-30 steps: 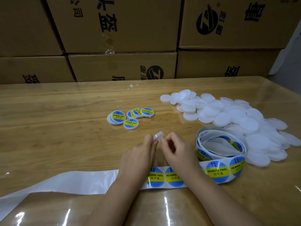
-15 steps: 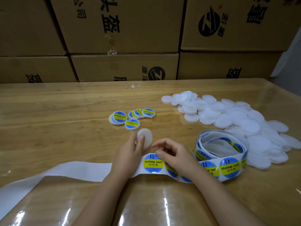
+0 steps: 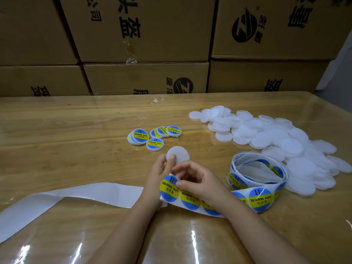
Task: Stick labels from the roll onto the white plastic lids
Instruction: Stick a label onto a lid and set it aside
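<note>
ok, i read this as peel step. left hand (image 3: 159, 174) grip pinches blank lid (image 3: 181, 155), held just beyond roll (image 3: 257, 180) strip. right hand (image 3: 200, 181) grip curled, looks to nip edge of first label (image 3: 168, 189). next move: lift label clean, centre on lid, press flat. done lids (image 3: 152, 136) on counter (image 3: 76, 140) behind.

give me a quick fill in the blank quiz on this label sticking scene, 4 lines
1. The left hand holds a lid whose bare face is ____.
2. The right hand pinches a round label reading "SOLDERING ____".
3. The labelled lids lie on the table to the ____ of the unlabelled pile.
4. Behind the table stand stacked ____ boxes.
Missing words: white; PASTE; left; cardboard.
</note>
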Available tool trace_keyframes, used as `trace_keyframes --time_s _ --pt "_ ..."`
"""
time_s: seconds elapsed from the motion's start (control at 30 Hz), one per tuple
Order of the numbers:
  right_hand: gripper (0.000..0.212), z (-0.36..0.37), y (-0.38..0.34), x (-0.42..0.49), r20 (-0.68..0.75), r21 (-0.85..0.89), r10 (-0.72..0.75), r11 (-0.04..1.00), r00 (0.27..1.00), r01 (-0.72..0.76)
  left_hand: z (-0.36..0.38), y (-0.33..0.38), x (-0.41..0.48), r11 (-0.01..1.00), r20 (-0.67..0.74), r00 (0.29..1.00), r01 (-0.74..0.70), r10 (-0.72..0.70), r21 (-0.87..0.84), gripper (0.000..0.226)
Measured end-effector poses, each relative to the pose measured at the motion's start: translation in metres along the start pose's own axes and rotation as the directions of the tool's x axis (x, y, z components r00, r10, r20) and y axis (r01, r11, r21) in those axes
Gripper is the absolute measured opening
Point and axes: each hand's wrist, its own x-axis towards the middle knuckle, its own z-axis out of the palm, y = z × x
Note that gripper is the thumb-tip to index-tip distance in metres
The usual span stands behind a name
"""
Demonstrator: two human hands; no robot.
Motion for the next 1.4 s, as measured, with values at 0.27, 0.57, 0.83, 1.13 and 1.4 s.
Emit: trace_keyframes --time_s 0.27,0.57,0.83,1.13,1.4 --pt "0.034 0.008 -0.001 -0.001 -0.005 -0.050 -0.085 0.995 0.996 0.084 0.003 -0.008 0.005 0.998 -0.009 1.000 0.024 -0.024 0.064 0.029" --pt "0.024 0.005 -0.005 0.000 -0.175 0.011 -0.127 0.991 0.976 0.131 0.001 -0.010 0.006 0.946 -0.049 0.999 0.026 -0.010 0.324 0.033" --pt "0.021 -0.015 -0.003 0.006 -0.458 0.228 0.042 0.971 0.888 0.072 -0.010 -0.012 0.005 0.843 -0.193 0.980 0.059 0.054 0.535 0.034" --pt "0.016 -0.019 0.001 0.008 -0.554 0.228 0.089 0.972 0.827 0.048 -0.009 0.002 0.003 0.996 -0.034 0.996 0.078 -0.080 -0.033 0.014" --pt "0.015 -0.015 0.002 0.009 -0.540 0.221 0.105 0.975 0.835 0.020 -0.006 0.005 0.003 0.946 0.202 0.969 0.194 -0.143 -0.260 0.028"
